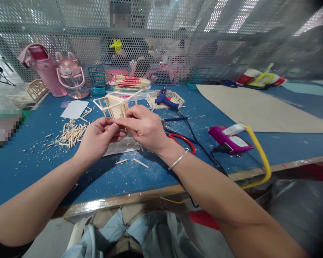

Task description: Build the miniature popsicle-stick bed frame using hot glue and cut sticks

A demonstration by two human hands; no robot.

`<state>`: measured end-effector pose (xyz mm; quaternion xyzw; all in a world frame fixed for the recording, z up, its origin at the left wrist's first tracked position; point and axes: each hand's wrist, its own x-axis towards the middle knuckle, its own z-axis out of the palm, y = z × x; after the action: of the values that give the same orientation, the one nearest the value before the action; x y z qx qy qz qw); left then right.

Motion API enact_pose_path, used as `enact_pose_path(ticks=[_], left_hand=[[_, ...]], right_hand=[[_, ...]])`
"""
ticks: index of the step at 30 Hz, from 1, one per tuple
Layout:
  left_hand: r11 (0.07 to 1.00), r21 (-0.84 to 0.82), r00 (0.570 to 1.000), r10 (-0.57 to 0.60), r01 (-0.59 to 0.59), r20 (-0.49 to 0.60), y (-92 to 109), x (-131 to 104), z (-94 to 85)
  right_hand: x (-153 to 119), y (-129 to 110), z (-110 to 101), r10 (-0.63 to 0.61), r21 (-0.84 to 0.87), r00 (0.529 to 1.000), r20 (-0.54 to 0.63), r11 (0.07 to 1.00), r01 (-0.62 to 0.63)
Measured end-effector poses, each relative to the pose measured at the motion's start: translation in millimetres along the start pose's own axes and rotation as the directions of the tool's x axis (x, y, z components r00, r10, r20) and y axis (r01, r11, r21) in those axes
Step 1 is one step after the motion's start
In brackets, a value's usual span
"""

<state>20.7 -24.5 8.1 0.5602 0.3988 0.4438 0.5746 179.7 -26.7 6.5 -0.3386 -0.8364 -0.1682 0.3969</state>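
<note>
Pinching the stick frame (115, 103) between left hand (97, 135) and right hand (148, 127), in from the desk's near edge (110, 201), I should press lightly, sparing thin sticks.

Left hand (98, 138) and right hand (146, 127) both bare: no gloves, no rings visible. Thin, shiny silver metal bangle (178, 159) circles the right wrist; left wrist has nothing on it. Black fabric sleeve (10, 247) at left elbow, plain, no markings visible. Right forearm uncovered up to the picture edge. Over the lap, loose light-blue cloth (148, 231) with soft folds, plus khaki-beige fabric (130, 211); garment type unclear, blurred.
</note>
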Motion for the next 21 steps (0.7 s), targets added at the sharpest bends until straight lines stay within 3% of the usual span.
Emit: enact_pose_path(ticks=[11,15,18,21], left_hand=[[0.997,0.003,0.993,0.083,-0.083,0.08,-3.3,-0.3,-1.0],[0.992,0.066,0.99,0.105,-0.111,0.098,-11.4,2.5,-0.1],[0.978,0.18,0.99,0.087,-0.107,0.115,-17.6,4.7,1.6],[0.962,0.246,0.99,0.094,-0.117,0.105,-22.7,9.0,0.7]], right_hand=[[-0.2,1.3,1.5,-0.018,-0.072,0.999,-0.028,0.997,0.016],[-0.4,1.6,5.7,0.002,0.011,0.999,-0.037,1.0,-0.001],[1.4,-0.7,4.9,0.097,0.179,0.992,-0.076,0.98,-0.082],[4.5,-1.2,-6.6,0.321,0.421,0.944,-0.076,0.868,-0.261]])
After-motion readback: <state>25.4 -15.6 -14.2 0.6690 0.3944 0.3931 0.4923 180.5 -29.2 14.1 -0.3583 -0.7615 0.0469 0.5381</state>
